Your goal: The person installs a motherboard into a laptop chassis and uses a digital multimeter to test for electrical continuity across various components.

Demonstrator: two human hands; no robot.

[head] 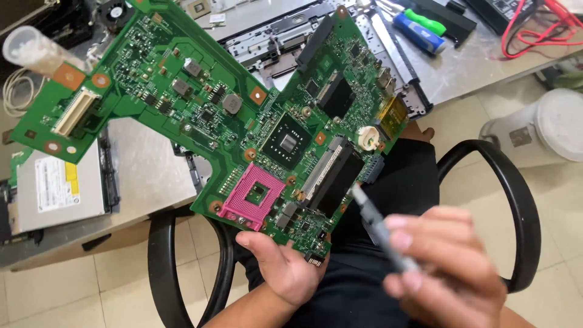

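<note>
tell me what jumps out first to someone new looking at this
A big green circuit board fills the middle, propped up from below by the left hand, its pink socket near the lower edge. The right hand, blurred, holds a slim grey tool pointed at the board.

I'm in an electronics repair workshop: a stripped laptop chassis (pixel 340 36), an optical drive (pixel 57 191), a screwdriver (pixel 419 27) and red wires (pixel 537 30) crowd my workbench (pixel 480 61).

Green circuit board (pixel 200 115) with pink socket, tilted; slim grey tool (pixel 379 228), blurred
</note>
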